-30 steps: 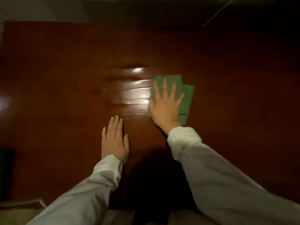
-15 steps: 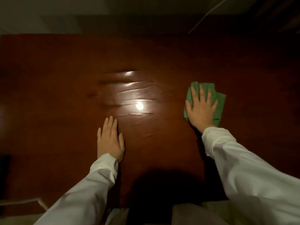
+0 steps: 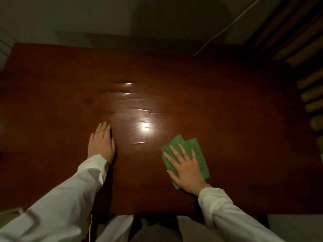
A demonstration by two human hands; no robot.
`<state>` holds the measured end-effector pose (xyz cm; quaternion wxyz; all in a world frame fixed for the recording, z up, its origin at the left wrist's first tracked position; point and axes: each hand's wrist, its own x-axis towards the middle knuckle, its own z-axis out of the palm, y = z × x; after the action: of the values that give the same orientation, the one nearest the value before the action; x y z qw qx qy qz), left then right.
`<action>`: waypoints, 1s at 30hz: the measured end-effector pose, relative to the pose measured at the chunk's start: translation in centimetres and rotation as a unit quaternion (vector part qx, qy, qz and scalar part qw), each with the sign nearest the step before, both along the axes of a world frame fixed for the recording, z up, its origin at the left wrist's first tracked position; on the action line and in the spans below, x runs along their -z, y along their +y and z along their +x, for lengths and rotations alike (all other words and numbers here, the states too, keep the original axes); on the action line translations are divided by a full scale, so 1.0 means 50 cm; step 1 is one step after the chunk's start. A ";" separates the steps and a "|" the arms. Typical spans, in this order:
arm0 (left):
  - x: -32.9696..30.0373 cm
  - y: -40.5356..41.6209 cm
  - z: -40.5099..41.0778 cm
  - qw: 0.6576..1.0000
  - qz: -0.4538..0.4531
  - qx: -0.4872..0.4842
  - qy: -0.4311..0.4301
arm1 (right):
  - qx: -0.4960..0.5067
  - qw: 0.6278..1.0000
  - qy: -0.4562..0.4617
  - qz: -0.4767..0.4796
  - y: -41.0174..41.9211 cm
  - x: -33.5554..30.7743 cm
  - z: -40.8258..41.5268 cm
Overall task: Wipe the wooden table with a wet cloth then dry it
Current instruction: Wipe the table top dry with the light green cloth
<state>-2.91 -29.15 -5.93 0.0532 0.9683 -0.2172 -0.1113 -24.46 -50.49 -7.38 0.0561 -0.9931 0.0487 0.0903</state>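
Reddish-brown wood, the table (image 3: 227,110) fills the view; the left hand (image 3: 101,143) lies flat and empty on it, fingers together, white sleeve (image 3: 70,198) behind. Wet streaks (image 3: 139,109) gleam at the centre; to the right, the right hand (image 3: 187,169) presses spread fingers on the folded green cloth (image 3: 197,151) near the front edge.

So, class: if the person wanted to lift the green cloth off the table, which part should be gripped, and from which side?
Grip the far right corner of the green cloth, coming from above on the right. The right hand lies flat over its near left part, so only the far and right edges show. The cloth lies folded and flat on the wooden table, so pinching a free layered corner is probably easiest.
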 end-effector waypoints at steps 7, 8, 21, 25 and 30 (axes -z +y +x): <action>-0.026 -0.055 -0.051 1.000 -0.031 0.004 0.004 | 0.288 0.957 0.038 0.010 -0.172 -0.017 0.043; -0.027 -0.063 -0.056 0.999 -0.038 0.011 0.004 | 0.320 0.946 0.042 0.016 -0.174 -0.022 0.075; -0.034 -0.171 0.025 0.999 -0.007 0.028 0.037 | -0.023 0.997 0.066 0.023 -0.049 -0.015 0.160; -0.038 -0.181 0.077 0.999 -0.014 0.017 0.032 | 0.119 0.988 0.087 0.047 -0.144 -0.032 0.274; -0.025 -0.200 0.147 0.999 -0.018 0.026 0.022 | 0.180 0.982 0.053 0.030 -0.234 -0.036 0.405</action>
<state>4.46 -39.12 -4.67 0.0720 0.9587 -0.2426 -0.1297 -4.20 -62.20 -5.59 0.0983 -0.9597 0.2273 0.1328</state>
